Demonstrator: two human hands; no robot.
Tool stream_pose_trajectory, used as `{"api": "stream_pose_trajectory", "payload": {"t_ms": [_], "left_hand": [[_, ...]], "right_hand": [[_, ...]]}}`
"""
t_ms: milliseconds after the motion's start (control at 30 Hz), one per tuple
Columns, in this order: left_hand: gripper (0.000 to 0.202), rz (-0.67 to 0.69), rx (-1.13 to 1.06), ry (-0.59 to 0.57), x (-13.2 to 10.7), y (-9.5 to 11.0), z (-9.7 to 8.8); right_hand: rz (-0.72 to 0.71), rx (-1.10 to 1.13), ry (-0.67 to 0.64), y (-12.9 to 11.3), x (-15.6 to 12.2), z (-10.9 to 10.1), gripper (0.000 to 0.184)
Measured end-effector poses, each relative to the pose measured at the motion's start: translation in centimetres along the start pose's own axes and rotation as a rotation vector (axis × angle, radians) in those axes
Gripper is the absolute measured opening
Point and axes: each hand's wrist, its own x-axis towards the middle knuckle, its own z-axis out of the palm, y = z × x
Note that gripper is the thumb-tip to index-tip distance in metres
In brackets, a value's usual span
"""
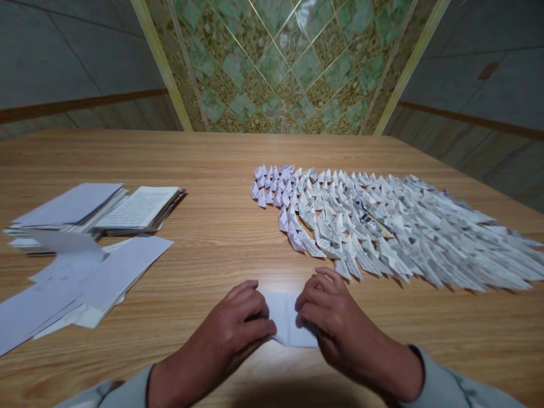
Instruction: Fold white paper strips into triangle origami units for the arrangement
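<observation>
A small folded sheet of white paper [289, 320] lies on the wooden table [204, 226] close in front of me, with a crease down its middle. At its left edge my left hand [240, 320] grips it, thumb and curled fingers pressed together. My right hand [329, 317] has its bent fingers closed over the right side of the same paper; its thumb is mostly hidden. Beyond the right hand, rows of folded paper boats [374, 226] stand close together, mostly of printed paper, with several pale purple ones [274, 184] at the left end.
On the left lie a stack of paper [70, 204] topped by a pale sheet and a pile of printed pages [140, 207]. Nearer me, loose sheets [89, 289] overlap, one bent upward. A tiled wall [276, 62] stands behind the table's far edge.
</observation>
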Motion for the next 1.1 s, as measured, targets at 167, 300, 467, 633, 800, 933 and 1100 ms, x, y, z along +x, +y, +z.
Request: {"api": "stream_pose_trajectory", "payload": {"t_ms": [167,300,467,633,800,933,1100], "left_hand": [[0.028,0.039,0.096,0.056,0.3,1.0,0.5],[0.026,0.032,0.112,0.101,0.4,1.9,0.8],[0.012,-0.185,-0.097,0.018,0.3,1.5,0.4],[0.016,-0.321,-0.129,-0.006,0.4,1.1,0.5],[0.017,-0.378,-0.100,0.009,0.7,1.0,0.8],[0.022,-0.386,-0.023,0.012,1.1,1.0,0.9],[0.026,-0.385,0.047,0.014,1.3,0.9,1.0]], "right_hand": [[0.046,-0.027,-0.041,-1.4,-0.1,0.8,0.012],[0.044,-0.049,-0.057,-1.5,-0.2,1.0,0.010],[0.073,0.024,-0.055,-1.0,-0.4,1.0,0.008],[0.145,0.056,-0.050,-1.4,-0.2,0.9,0.014],[0.205,0.016,0.002,-1.7,0.0,1.5,0.019],[0.212,-0.019,0.005,-1.8,0.1,2.0,0.019],[0.211,-0.020,0.012,-1.8,0.2,2.1,0.021]]}}
